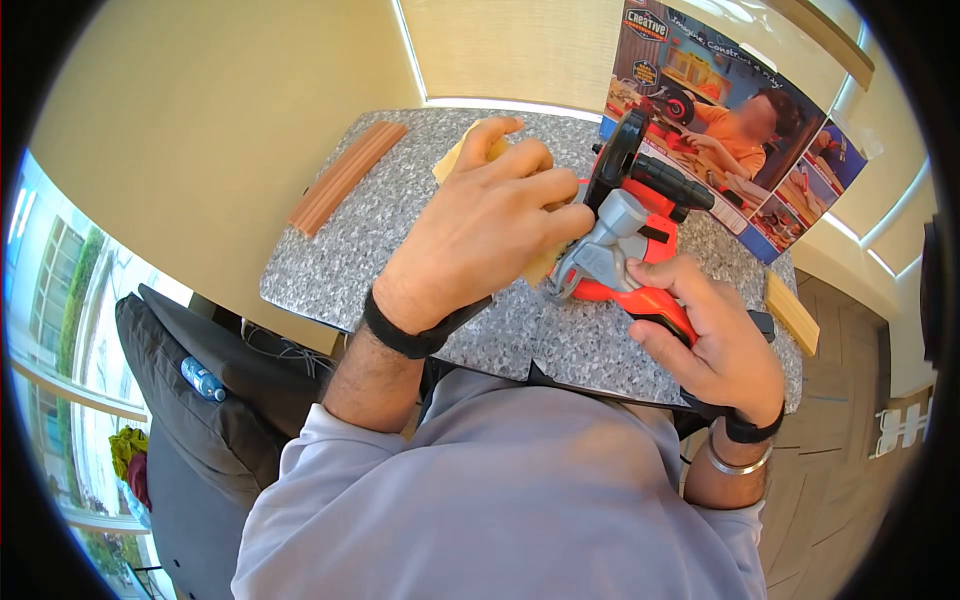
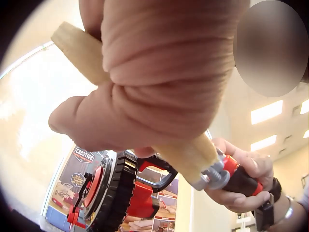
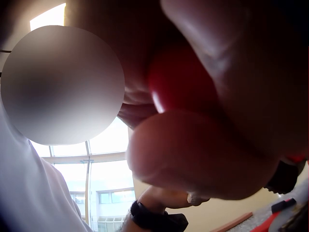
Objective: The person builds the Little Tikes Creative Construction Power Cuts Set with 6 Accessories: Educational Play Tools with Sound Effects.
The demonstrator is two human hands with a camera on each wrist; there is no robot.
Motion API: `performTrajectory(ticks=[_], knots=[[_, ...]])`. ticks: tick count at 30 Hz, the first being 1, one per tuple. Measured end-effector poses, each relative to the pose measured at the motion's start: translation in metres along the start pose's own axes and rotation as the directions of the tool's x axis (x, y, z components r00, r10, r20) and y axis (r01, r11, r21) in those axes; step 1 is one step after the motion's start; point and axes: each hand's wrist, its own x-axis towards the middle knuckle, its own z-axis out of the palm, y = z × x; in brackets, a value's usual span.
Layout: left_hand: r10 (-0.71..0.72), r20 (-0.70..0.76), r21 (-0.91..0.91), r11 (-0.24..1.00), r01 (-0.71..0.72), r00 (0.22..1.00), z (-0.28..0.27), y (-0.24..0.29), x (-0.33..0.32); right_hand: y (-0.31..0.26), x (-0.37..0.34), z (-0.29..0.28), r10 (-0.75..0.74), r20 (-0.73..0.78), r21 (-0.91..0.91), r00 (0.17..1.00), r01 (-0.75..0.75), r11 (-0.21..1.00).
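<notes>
A light wooden strip (image 1: 453,158) passes under my left hand (image 1: 490,215), whose fingers curl round it. In the left wrist view the strip (image 2: 79,50) shows on both sides of the fist. My right hand (image 1: 715,335) grips the red and black handle (image 1: 655,305) of a toy tool with a grey head (image 1: 612,240). The tool's grey end (image 2: 216,175) is right at the near end of the strip. Just beyond both hands stands a black and red toy saw (image 1: 618,155) with a round, ridged black part (image 2: 116,193). The right wrist view shows fingers round the red handle (image 3: 181,79).
A printed toy box (image 1: 735,120) stands upright at the table's back right. Reddish-brown wooden strips (image 1: 350,175) lie at the left of the speckled grey table (image 1: 320,270). Another light wooden strip (image 1: 792,313) lies at the right edge. A dark sofa (image 1: 200,420) holds a bottle (image 1: 203,379).
</notes>
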Motion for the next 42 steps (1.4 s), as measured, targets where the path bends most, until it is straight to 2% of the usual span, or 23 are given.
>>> performTrajectory(ticks=[5, 8, 11, 13, 17, 20, 22, 28, 31, 34, 42], knots=[[-0.024, 0.015, 0.025, 0.999, 0.023, 1.0, 0.01, -0.01, -0.003, 0.009, 0.009, 0.02, -0.059, -0.062, -0.096, 0.996, 0.053, 0.994], [-0.043, 0.095, 0.05, 0.998, 0.039, 0.995, 0.021, -0.019, -0.007, 0.015, 0.017, 0.035, -0.115, -0.078, -0.122, 0.99, 0.105, 0.987], [-0.123, 0.132, 0.085, 0.99, 0.113, 0.984, 0.044, -0.027, -0.016, 0.021, 0.02, 0.047, -0.07, -0.105, -0.222, 0.992, 0.045, 0.974], [-0.182, 0.207, 0.141, 0.978, 0.155, 0.961, 0.052, -0.032, -0.021, 0.025, 0.022, 0.051, -0.039, -0.097, -0.285, 0.995, 0.01, 0.958], [-0.195, 0.224, 0.09, 0.98, 0.179, 0.955, 0.057, -0.033, -0.024, 0.032, 0.023, 0.062, -0.006, -0.083, -0.318, 0.996, -0.021, 0.948], [-0.176, 0.169, 0.095, 0.982, 0.162, 0.97, 0.063, -0.034, -0.028, 0.034, 0.023, 0.063, -0.015, -0.068, -0.336, 0.998, -0.009, 0.942], [-0.267, 0.367, 0.079, 0.963, 0.257, 0.891, 0.062, -0.033, -0.032, 0.035, 0.023, 0.063, -0.019, -0.039, -0.374, 0.999, 0.003, 0.927], [-0.276, 0.454, 0.077, 0.959, 0.272, 0.847, 0.065, -0.031, -0.032, 0.038, 0.022, 0.068, 0.004, -0.018, -0.445, 1.0, -0.011, 0.895], [-0.319, 0.431, 0.164, 0.948, 0.274, 0.844, 0.071, -0.032, -0.033, 0.039, 0.018, 0.07, 0.037, 0.039, -0.541, 0.999, -0.01, 0.841], [-0.337, 0.401, 0.208, 0.939, 0.274, 0.852, 0.068, -0.039, -0.037, 0.04, 0.017, 0.075, 0.081, 0.056, -0.543, 0.995, -0.038, 0.839], [-0.359, 0.356, 0.218, 0.93, 0.297, 0.863, 0.062, -0.046, -0.037, 0.045, 0.017, 0.074, 0.059, 0.032, -0.528, 0.998, -0.033, 0.849]])
